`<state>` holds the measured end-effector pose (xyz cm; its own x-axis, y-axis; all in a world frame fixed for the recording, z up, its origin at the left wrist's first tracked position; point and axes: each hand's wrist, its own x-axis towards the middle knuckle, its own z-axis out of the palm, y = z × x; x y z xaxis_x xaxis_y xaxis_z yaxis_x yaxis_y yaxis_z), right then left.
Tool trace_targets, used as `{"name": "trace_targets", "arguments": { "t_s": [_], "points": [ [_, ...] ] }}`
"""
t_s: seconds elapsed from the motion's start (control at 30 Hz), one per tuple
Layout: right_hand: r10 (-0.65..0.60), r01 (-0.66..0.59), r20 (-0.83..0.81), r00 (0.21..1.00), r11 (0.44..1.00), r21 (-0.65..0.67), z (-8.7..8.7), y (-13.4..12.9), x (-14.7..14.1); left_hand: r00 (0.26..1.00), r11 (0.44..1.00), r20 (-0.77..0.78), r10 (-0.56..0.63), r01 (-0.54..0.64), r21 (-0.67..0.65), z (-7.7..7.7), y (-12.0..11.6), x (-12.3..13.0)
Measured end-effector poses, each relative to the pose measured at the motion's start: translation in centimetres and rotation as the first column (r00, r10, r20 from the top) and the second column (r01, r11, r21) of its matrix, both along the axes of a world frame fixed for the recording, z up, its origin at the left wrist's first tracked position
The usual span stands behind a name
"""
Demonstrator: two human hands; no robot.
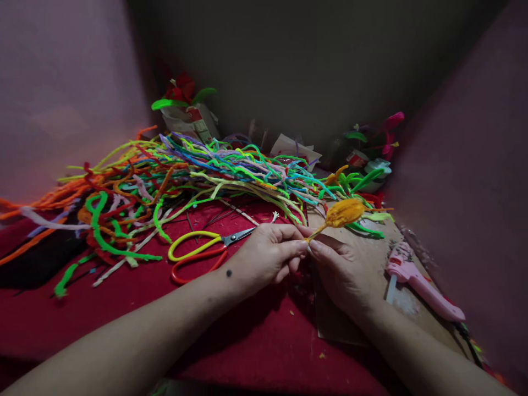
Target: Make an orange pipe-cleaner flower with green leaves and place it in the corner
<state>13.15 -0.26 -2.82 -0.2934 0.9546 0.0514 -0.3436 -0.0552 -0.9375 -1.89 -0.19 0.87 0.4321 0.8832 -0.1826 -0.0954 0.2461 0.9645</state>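
An orange-yellow pipe-cleaner flower bud [345, 213] points up and to the right, on a thin twisted stem. My left hand [275, 254] pinches the lower end of that stem between thumb and fingers. Right beside it, my right hand [339, 269] grips the same stem end with thumb and forefinger, and the thumbs nearly meet. Scissors [225, 240] with one yellow and one red handle lie just left of my left hand, their blade tips hidden behind it.
A big heap of coloured pipe cleaners [231, 170] spreads across the back and left. A pink glue gun [424, 280] rests on cardboard [340, 324] at the right. Behind stand a red pipe-cleaner flower [181, 88] and pink ones [391, 132]. Red cloth [256, 341] covers the table.
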Motion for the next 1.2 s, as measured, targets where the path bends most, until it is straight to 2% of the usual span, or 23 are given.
{"name": "trace_targets", "arguments": {
  "t_s": [0.07, 0.13, 0.2, 0.3, 0.37, 0.4, 0.43, 0.47, 0.53, 0.57, 0.6, 0.67, 0.77, 0.9, 0.97, 1.0, 1.07, 1.2],
  "points": [
    [-0.009, 0.009, -0.013, 1.000, 1.000, -0.018, -0.2, 0.1, 0.1, 0.985, 0.990, 0.151, -0.082, 0.098, -0.102, -0.5, 0.3, -0.4],
    [-0.026, 0.025, -0.008, 1.000, 0.999, -0.025, -0.3, 0.1, 0.1, 0.944, 0.952, 0.282, -0.169, 0.231, -0.202, -1.0, 0.7, -0.9],
    [-0.056, 0.056, -0.003, 0.998, 0.998, -0.034, -0.2, 0.2, 0.0, 0.909, 0.907, 0.349, -0.226, 0.327, -0.266, -1.2, 1.0, -1.3],
    [-0.097, 0.094, -0.032, 0.995, 0.992, -0.089, 0.1, 0.3, -0.3, 0.914, 0.907, 0.310, -0.263, 0.344, -0.242, -1.0, 1.1, -1.3],
    [-0.096, 0.086, -0.067, 0.993, 0.986, -0.142, 0.2, 0.3, -0.5, 0.960, 0.956, 0.124, -0.251, 0.266, -0.124, -0.7, 0.8, -0.9],
    [-0.095, 0.082, -0.081, 0.992, 0.984, -0.157, 0.3, 0.2, -0.6, 0.980, 0.980, -0.028, -0.198, 0.198, -0.004, -0.7, 0.5, -0.7],
    [-0.095, 0.079, -0.090, 0.991, 0.984, -0.163, 0.3, 0.2, -0.6, 0.975, 0.978, -0.199, -0.097, 0.131, 0.163, -0.7, 0.2, -0.5],
    [-0.097, 0.082, -0.093, 0.991, 0.984, -0.155, 0.3, 0.2, -0.6, 0.934, 0.932, -0.355, 0.041, 0.093, 0.351, -0.7, -0.1, -0.3],
    [-0.115, 0.104, -0.082, 0.990, 0.986, -0.128, 0.1, 0.1, -0.7, 0.779, 0.755, -0.545, 0.310, 0.147, 0.639, -1.0, -0.7, 0.0],
    [-0.127, 0.117, -0.074, 0.989, 0.986, -0.122, 0.0, 0.1, -0.6, 0.703, 0.678, -0.590, 0.397, 0.209, 0.705, -1.2, -0.9, 0.1],
    [-0.136, 0.128, -0.066, 0.988, 0.984, -0.123, 0.0, 0.0, -0.6, 0.636, 0.635, -0.628, 0.448, 0.267, 0.724, -1.4, -1.0, 0.2],
    [-0.151, 0.142, -0.054, 0.987, 0.980, -0.137, -0.2, 0.0, -0.5, 0.545, 0.617, -0.677, 0.495, 0.328, 0.715, -1.6, -1.1, 0.3],
    [-0.155, 0.145, -0.057, 0.986, 0.979, -0.144, -0.3, 0.1, -0.5, 0.499, 0.579, -0.671, 0.548, 0.353, 0.735, -1.7, -1.0, 0.2],
    [-0.134, 0.126, -0.070, 0.988, 0.986, -0.110, -0.5, 0.1, -0.5, 0.497, 0.473, -0.638, 0.589, 0.428, 0.770, -1.9, -0.9, 0.1],
    [-0.136, 0.132, -0.048, 0.990, 0.987, -0.088, -0.7, 0.0, -0.5, 0.500, 0.455, -0.633, 0.591, 0.441, 0.773, -2.1, -0.9, 0.0],
    [-0.141, 0.139, -0.030, 0.989, 0.988, -0.074, -0.7, 0.0, -0.5, 0.517, 0.464, -0.631, 0.578, 0.428, 0.776, -2.1, -0.8, 0.0],
    [-0.146, 0.146, 0.007, 0.989, 0.988, -0.043, -0.8, 0.0, -0.5, 0.600, 0.508, -0.607, 0.521, 0.353, 0.786, -2.2, -0.7, -0.1],
    [-0.093, 0.093, 0.016, 0.996, 0.995, -0.038, -0.5, 0.0, -0.4, 0.808, 0.667, -0.454, 0.375, 0.105, 0.738, -1.5, -0.4, 0.0]
  ]
}}
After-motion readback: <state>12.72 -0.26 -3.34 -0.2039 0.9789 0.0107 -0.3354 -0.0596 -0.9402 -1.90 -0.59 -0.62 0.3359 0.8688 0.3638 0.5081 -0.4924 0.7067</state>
